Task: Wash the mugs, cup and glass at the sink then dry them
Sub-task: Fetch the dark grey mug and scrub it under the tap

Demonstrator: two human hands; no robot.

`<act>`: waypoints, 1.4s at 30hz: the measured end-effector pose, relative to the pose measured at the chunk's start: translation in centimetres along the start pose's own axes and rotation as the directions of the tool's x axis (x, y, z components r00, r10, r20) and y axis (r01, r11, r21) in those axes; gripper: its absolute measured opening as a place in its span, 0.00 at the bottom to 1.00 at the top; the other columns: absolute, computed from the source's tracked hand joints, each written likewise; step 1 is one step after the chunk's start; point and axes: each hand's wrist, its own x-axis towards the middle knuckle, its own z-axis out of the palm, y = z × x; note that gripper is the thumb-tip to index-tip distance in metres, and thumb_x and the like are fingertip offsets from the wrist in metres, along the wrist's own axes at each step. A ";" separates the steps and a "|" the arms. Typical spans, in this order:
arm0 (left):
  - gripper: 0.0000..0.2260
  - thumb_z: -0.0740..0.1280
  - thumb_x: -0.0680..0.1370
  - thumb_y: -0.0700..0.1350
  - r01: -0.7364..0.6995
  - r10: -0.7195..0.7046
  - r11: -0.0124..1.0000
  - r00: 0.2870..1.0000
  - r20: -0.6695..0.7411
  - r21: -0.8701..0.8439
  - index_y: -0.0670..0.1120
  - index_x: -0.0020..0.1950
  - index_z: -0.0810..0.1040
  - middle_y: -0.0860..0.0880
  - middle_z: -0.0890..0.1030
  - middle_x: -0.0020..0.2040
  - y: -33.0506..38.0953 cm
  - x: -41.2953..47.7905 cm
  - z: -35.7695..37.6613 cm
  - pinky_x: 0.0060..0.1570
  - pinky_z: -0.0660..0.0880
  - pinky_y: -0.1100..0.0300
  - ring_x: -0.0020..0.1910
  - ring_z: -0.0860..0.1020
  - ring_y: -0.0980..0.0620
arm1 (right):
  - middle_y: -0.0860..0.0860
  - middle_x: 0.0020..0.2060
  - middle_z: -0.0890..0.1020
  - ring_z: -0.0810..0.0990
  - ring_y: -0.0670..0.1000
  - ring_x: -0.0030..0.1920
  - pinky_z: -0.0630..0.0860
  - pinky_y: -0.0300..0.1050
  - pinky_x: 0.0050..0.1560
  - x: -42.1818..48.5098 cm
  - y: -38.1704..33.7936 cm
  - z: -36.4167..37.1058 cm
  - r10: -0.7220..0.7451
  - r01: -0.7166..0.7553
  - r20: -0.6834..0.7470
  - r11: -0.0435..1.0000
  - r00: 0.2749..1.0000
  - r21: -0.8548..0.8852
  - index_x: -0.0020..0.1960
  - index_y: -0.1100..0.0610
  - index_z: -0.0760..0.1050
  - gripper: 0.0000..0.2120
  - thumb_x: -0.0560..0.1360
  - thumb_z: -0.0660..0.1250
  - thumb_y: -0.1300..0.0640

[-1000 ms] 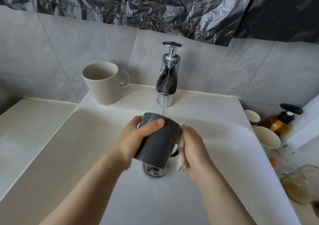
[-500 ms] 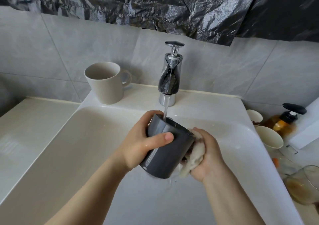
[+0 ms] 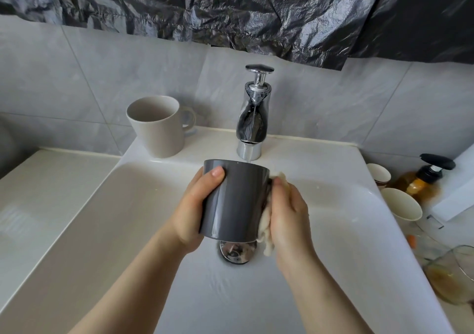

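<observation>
We see the left hand [image 3: 195, 210] gripping the dark grey mug [image 3: 236, 200], thumb laid across its near wall close to the rim. It holds the mug roughly upright over the middle of the sink [image 3: 102, 218], just above the drain [image 3: 237, 253]. The right hand [image 3: 287, 213] has its fingers curled round a pale cloth [image 3: 266, 223] and presses it against the mug's right side (the handle there is mostly hidden from us). A thin stream of water [image 3: 248, 157] falls from the chrome tap [image 3: 252, 118] at the sink's back edge onto the mug's far rim.

At the sink's back left corner a beige mug [image 3: 157, 128] stands upright, handle to the right. Past the sink's right edge we find a small cup [image 3: 378, 174], a cream cup [image 3: 401, 204] just in front of it and an amber soap dispenser [image 3: 420, 180] beside them. Nearer us is a glass [image 3: 451, 274] with brownish residue, partly cut off by the frame.
</observation>
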 end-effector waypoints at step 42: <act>0.44 0.77 0.56 0.63 0.201 -0.207 0.976 0.975 -0.079 -0.081 0.43 0.66 0.73 0.40 0.81 0.59 -1.5 0.6 0.5 0.57 0.76 0.48 0.59 0.79 0.42 | 0.50 0.16 0.64 0.64 0.50 0.17 0.63 0.41 0.28 -0.8 -0.1 0.0 0.341 -0.260 -0.023 0.758 0.940 0.598 0.22 0.52 0.63 0.28 0.80 0.56 0.48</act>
